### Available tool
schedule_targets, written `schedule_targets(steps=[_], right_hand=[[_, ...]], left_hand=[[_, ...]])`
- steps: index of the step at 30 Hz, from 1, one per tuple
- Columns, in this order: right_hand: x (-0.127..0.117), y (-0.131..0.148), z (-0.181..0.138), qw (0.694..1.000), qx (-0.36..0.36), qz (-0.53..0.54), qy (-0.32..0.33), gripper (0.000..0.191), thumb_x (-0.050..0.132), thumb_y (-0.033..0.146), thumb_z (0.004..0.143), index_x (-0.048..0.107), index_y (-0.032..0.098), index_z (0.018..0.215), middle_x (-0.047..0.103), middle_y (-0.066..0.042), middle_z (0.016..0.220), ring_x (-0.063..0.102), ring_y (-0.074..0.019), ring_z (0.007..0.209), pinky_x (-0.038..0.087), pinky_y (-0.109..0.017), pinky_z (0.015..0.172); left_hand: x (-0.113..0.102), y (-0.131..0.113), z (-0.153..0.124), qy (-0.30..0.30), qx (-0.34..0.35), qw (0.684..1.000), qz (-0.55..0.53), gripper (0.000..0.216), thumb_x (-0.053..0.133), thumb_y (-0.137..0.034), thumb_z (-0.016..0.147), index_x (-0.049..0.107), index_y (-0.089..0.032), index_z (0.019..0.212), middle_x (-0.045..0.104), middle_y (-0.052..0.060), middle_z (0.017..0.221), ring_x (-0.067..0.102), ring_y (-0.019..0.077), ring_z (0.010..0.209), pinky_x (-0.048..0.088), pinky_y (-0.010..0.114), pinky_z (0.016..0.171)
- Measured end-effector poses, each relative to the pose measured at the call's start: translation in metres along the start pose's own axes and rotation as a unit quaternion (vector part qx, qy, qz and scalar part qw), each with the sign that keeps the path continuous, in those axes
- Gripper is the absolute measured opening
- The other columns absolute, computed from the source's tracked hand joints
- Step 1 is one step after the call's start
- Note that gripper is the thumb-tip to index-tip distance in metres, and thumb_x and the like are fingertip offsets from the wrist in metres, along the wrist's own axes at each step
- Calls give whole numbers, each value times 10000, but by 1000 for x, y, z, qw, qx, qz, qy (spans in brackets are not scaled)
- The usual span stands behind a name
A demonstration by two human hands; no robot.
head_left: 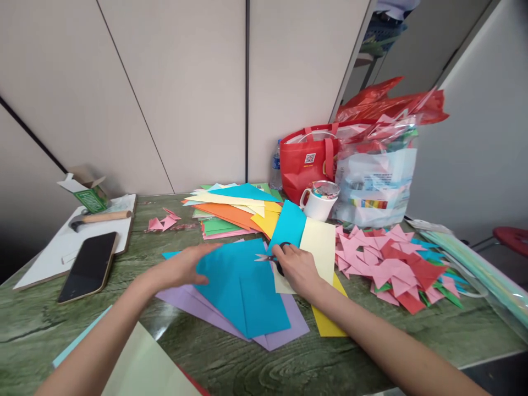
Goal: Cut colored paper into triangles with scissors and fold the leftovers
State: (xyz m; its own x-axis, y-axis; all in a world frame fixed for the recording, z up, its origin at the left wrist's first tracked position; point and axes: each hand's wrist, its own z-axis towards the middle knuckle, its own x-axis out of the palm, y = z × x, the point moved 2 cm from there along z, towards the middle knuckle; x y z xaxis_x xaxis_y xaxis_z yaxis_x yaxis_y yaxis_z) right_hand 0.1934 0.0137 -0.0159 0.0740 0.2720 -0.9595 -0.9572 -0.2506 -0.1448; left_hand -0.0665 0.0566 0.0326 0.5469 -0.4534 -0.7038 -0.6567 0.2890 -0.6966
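Observation:
My right hand (299, 269) is closed on a small pair of scissors (268, 257) with dark handles, its short blades pointing left above the blue paper. Fingers spread, my left hand (187, 268) is at the left side of the blue paper (235, 264) and holds nothing; whether it touches the sheet I cannot tell. Purple paper (198, 311) shows from under the blue sheets. Beneath and beside my right hand lie a cream sheet (322, 247), a smaller blue piece (289, 225) and yellow paper (330, 316).
Behind are stacked coloured papers (231, 212), a white mug (319, 202), a red bag (305, 165) and a plastic bag (375, 187). Folded pink pieces (383, 258) pile up at right. A phone (88, 267), hammer (101, 218) and green box (88, 195) lie left. Pale paper (144, 368) is in front.

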Motion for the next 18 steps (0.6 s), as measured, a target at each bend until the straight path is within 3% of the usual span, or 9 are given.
schedule_targets(steps=[2,4,8,12,15,18], right_hand=[[-5,-9,-1,1000,14,6,-3,175,458,81,861,568,183,952,639,-83,780,590,-224,733,233,-282,486],[-9,-19,-3,1000,26,17,-7,178,447,75,852,568,171,943,634,-88,773,585,-230,728,215,-279,483],[-7,-29,-8,998,11,64,-9,224,468,29,788,578,174,918,642,-93,823,578,-231,784,269,-270,529],[3,-20,-14,989,-8,146,-14,244,519,7,732,583,178,895,662,-84,862,580,-236,850,367,-289,679],[5,-8,-16,975,-13,220,-21,179,564,112,795,553,190,955,682,-51,903,604,-211,871,415,-286,743],[3,3,-18,933,2,360,-12,181,595,276,831,515,206,978,688,-26,914,639,-173,822,459,-251,678]], left_hand=[[11,5,-15,30,13,995,95,696,649,-68,634,515,-295,1278,393,102,1439,324,349,1318,270,536,1042],[25,10,-23,57,55,981,178,688,514,8,676,480,-271,1303,383,101,1448,258,302,1353,182,542,1074],[46,17,-25,91,73,937,329,683,408,61,680,451,-198,1311,419,154,1419,346,280,1320,247,519,1061],[49,12,-26,99,99,896,421,680,395,85,650,477,-145,1284,474,174,1374,408,277,1286,263,534,1054],[40,2,-28,67,138,881,447,621,397,76,669,537,-160,1227,556,145,1307,495,251,1222,258,510,1074],[23,-11,-28,-41,198,863,464,547,361,77,716,581,-124,1175,607,158,1239,524,275,1191,228,546,1084]])
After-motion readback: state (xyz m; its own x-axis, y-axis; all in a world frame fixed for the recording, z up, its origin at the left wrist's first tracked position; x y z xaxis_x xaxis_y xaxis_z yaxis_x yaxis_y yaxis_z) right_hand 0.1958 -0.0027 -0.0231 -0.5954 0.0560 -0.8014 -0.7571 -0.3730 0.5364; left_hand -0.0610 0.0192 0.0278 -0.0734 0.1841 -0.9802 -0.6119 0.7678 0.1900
